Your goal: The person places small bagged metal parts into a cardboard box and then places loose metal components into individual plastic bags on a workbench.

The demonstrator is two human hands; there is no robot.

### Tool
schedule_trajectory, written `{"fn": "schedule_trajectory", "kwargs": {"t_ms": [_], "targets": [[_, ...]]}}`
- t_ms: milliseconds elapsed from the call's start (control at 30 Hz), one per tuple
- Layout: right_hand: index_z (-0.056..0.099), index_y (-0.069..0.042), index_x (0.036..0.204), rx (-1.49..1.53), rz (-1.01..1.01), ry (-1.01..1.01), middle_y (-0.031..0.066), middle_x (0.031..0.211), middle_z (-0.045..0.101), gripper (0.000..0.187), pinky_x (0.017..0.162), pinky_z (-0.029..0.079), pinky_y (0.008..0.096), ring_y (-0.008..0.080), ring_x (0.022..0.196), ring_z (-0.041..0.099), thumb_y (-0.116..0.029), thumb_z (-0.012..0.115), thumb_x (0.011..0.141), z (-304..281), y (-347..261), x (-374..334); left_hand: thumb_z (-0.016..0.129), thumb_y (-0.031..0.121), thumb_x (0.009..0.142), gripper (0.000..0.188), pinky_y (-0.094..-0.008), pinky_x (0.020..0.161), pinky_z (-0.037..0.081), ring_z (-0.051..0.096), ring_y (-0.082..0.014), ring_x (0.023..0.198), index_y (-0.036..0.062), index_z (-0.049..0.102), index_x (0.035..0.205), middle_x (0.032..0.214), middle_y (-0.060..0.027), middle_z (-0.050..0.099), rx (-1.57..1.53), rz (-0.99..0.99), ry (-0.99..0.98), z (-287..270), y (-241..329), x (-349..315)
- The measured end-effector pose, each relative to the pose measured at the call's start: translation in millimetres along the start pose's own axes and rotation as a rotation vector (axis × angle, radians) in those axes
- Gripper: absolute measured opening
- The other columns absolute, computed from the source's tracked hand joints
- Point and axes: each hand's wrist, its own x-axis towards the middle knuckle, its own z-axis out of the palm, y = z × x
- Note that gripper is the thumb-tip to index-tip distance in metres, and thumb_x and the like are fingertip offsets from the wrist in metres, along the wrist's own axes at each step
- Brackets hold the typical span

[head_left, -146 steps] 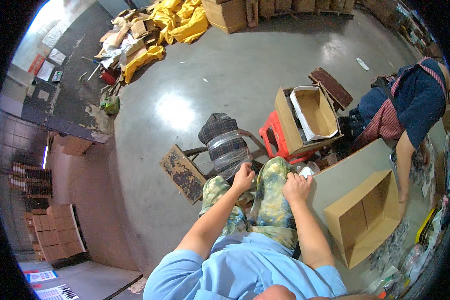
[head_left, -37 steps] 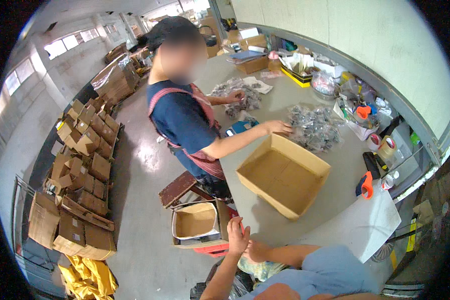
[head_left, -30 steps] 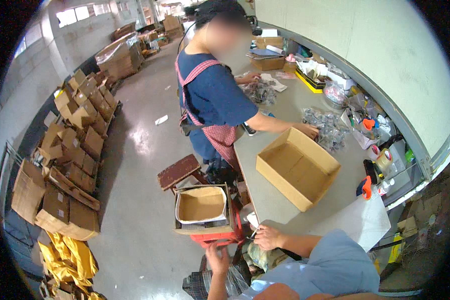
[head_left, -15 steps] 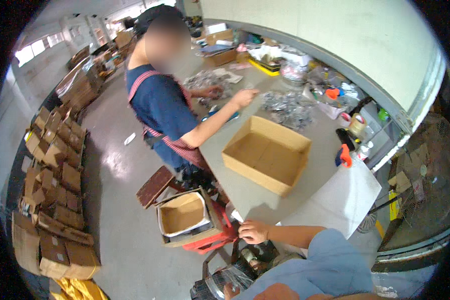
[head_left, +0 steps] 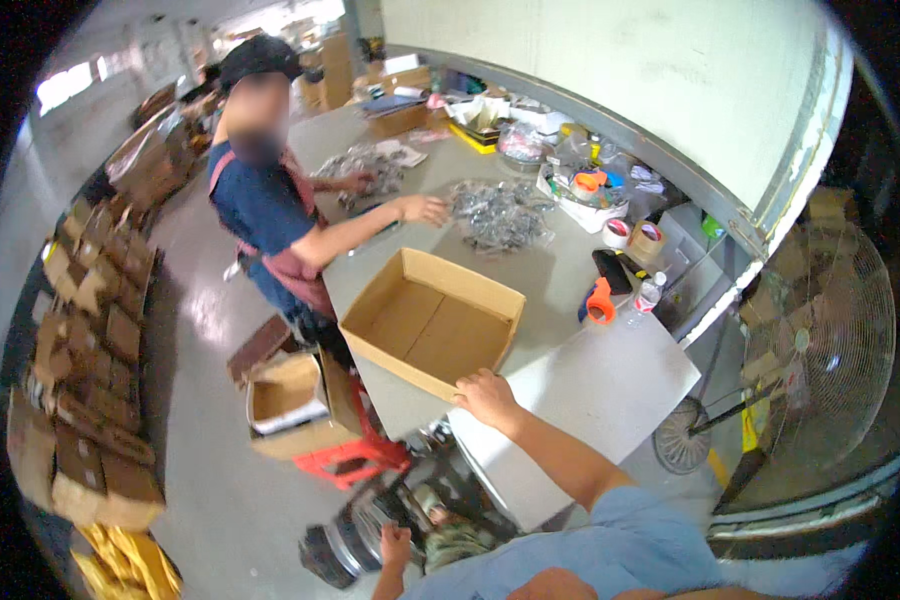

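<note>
On the grey table sits an open, shallow cardboard box (head_left: 430, 335) with nothing inside. My right hand (head_left: 487, 400) reaches across the table and grips the box's near rim, fingers over its edge. Low in the view, my left hand (head_left: 395, 545) is curled closed beside a dark bundle with clear wrapping (head_left: 345, 545); what the fingers hold, if anything, is hidden. Behind the box lies a pile of small clear plastic bags (head_left: 500, 215). A co-worker's hand (head_left: 423, 210) hovers close to that pile, while their other hand is at a second pile of bags (head_left: 365, 165).
A white board (head_left: 580, 400) covers the table's near right part. Tape rolls (head_left: 647, 238), an orange tape dispenser (head_left: 600, 302) and a bottle (head_left: 648, 292) stand at its right. A lined carton (head_left: 295, 400) rests on a red stool (head_left: 355, 455). A large fan (head_left: 820, 340) stands right.
My right hand has gone from the table's near corner to the box rim. My left hand shows more fully now. The co-worker's hand has opened, and the whole view has shifted.
</note>
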Motion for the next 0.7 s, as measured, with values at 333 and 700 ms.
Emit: {"fn": "schedule_trajectory", "kwargs": {"t_ms": [333,700], "targets": [[0.054,-0.003,0.073,0.067,-0.224,-0.290,0.0144,0.077,0.057,0.024,0.070,0.044,0.0457,0.0375,0.079,0.052,-0.025,0.064,0.076,-80.2,23.1,-273.0,0.058,0.026,0.084,0.037,-0.0417,0.078,0.050,0.062,-0.0304,0.089,0.0074,0.052,0.115,0.101,-0.0149,0.064,0.052,-0.014,-0.280,104.1,10.3,-164.0],[0.049,-0.002,0.069,0.150,-0.504,-0.431,0.0174,0.072,0.052,0.026,0.068,0.040,0.0469,0.0399,0.076,0.048,-0.021,0.065,0.076,-94.5,23.9,-305.0,0.065,0.035,0.074,0.040,-0.0394,0.086,0.048,0.061,-0.0322,0.099,0.0044,0.064,0.100,0.102,-0.0173,0.065,-0.328,-1.051,0.140,147.0,-150.4,-339.8]]}}
